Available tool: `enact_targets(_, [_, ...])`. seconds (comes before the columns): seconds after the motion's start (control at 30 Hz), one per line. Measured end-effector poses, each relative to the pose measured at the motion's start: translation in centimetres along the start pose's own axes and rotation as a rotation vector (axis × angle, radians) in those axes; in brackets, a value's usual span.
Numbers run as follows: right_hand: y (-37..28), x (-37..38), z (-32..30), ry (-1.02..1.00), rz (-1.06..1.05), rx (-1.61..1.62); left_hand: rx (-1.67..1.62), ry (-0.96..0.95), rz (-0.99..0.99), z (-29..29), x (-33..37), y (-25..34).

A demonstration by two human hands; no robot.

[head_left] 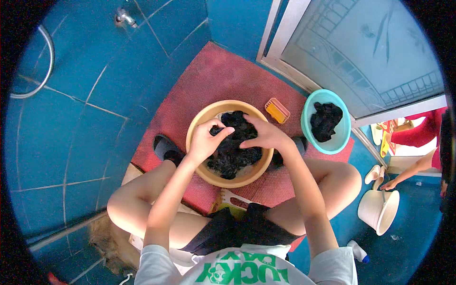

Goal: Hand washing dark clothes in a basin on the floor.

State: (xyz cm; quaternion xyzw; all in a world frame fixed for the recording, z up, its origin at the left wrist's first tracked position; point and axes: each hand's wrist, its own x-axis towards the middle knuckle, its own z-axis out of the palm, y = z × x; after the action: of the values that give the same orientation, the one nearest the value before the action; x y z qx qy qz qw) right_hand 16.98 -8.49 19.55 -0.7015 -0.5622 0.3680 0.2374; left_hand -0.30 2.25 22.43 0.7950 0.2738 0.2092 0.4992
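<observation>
A tan basin point(194, 167) on the floor between my legs holds wet black cloth point(232, 159) in a little water. My left hand point(207, 141) is over the basin's left half, its thumb and fingers pinched on a fold of the cloth. From the right, my right hand point(267, 135) curves round a bunch of the same cloth, thumb and fingers apart on either side of it; some fingertips are hidden in the folds. The cloth's garment type cannot be made out.
An orange brush-like item point(277, 110) lies on the red mat point(183, 90). A turquoise basin point(306, 137) with dark cloth point(326, 122) stands right, beside a glass door point(365, 52). Another person's hand point(389, 185) touches a white bucket point(372, 209). A tap point(124, 18) is on the wall.
</observation>
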Motion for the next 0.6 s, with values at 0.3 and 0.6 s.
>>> enact_targets(0.3, [-2.1,-0.1,6.4,0.235,-0.181,0.418,-0.048,0.280,-0.031,0.1,-0.1,-3.3])
enact_targets(0.6, [-1.2,-0.5,5.5,0.155,-0.042,0.099,-0.309,-0.075,-0.369,-1.2,-1.6,-6.4])
